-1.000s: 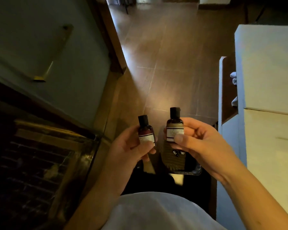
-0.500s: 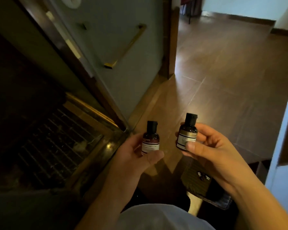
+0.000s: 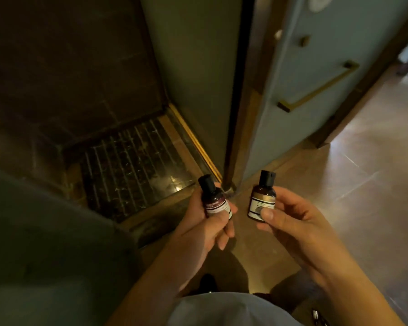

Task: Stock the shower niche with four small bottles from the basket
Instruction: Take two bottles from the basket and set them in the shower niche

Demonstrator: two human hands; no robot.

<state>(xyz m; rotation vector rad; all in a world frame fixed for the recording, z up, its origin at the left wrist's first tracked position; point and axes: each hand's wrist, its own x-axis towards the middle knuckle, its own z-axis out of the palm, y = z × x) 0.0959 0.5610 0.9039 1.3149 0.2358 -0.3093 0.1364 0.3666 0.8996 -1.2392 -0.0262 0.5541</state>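
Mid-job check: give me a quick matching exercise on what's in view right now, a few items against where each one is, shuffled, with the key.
Things:
1. bottle with the maroon label band
2. bottle with the gold label band
3. brass bar handle
4. dark striped shower floor

Places:
A. mounted on the pale blue door, upper right
B. gripped in the left hand
C. beyond the gold threshold strip, left of the door
D. pinched in the right hand

Pairs: 1-B, 2-D, 3-A, 4-C
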